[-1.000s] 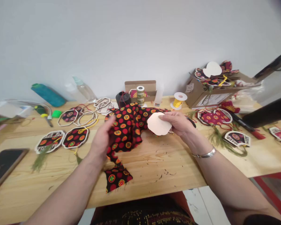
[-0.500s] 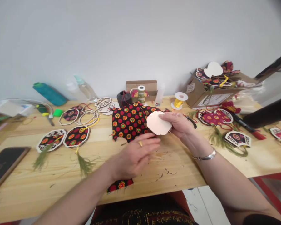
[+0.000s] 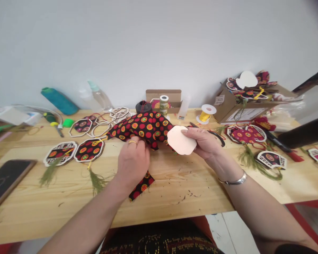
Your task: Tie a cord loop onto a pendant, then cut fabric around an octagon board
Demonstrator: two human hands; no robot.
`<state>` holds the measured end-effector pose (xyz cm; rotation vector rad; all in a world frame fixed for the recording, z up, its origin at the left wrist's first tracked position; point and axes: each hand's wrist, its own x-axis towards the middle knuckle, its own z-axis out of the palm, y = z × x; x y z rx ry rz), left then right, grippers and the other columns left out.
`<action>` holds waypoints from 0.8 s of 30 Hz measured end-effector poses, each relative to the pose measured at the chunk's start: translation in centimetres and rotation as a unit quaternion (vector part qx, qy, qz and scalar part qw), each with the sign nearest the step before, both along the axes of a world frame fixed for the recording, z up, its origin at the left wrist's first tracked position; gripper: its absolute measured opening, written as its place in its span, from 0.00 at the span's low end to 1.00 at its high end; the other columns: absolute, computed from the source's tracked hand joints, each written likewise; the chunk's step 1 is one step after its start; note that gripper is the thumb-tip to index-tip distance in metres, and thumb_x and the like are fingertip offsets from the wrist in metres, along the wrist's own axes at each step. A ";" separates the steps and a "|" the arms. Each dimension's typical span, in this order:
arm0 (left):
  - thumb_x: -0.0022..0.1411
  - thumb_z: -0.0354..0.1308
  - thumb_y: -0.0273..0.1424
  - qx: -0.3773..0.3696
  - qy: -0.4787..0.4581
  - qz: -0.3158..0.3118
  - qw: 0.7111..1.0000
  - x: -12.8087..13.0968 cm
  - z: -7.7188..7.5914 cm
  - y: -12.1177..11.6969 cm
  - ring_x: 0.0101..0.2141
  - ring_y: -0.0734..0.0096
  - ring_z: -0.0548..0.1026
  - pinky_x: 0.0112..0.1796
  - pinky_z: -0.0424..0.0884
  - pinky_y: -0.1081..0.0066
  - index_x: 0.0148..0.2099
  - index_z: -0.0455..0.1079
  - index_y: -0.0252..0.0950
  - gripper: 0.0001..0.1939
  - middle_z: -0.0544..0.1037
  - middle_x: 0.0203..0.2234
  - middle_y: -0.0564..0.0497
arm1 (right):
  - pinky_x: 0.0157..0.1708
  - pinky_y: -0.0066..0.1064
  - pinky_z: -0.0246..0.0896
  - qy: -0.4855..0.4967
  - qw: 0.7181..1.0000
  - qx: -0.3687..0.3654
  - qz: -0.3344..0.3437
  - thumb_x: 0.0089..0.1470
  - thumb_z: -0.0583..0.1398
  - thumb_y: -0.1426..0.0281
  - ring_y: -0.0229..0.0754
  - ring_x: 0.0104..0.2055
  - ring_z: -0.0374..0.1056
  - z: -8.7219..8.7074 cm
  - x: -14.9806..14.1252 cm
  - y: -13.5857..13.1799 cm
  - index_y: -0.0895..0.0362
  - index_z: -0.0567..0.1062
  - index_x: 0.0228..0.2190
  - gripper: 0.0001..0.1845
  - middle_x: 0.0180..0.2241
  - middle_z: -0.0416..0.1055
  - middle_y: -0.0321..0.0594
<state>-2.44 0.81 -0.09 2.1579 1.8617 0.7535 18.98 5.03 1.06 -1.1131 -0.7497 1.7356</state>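
Note:
My right hand (image 3: 207, 143) pinches a pale, scalloped flat piece (image 3: 181, 140) by its right edge, thumb on top, above the table. My left hand (image 3: 134, 160) is closed on the near edge of a black cloth (image 3: 148, 127) with red dots and round flowers; its fingertips are hidden. The cloth is bunched up and lifted toward the back. A small strip of the same cloth (image 3: 142, 187) lies just below the left hand. Behind the right hand, a black curved handle (image 3: 217, 137), seemingly of scissors, shows in part.
Two tasselled ornaments (image 3: 89, 150) lie at left, near a phone (image 3: 9, 183). Along the back stand a dark thread cone (image 3: 143, 107), a ribbon roll (image 3: 163, 105) and a yellow cord spool (image 3: 206, 114). A filled cardboard box (image 3: 243, 107) and a black post (image 3: 307, 127) are at right.
My left hand has moved left and back from beside the pale piece and taken hold of the cloth. The cloth, flat before, is now bunched. My right hand still holds the piece.

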 end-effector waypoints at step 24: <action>0.68 0.48 0.27 -0.407 -0.781 0.083 0.467 2.8 0.0 -0.3 0.30 0.70 0.76 0.42 0.76 0.60 0.39 0.71 0.34 0.11 0.76 0.28 0.48 | 0.24 0.29 0.65 0.011 0.999 -0.031 0.032 0.34 0.71 0.68 0.39 0.23 0.70 -0.2 -1.7 -1.2 0.61 0.78 0.23 0.12 0.22 0.77 0.43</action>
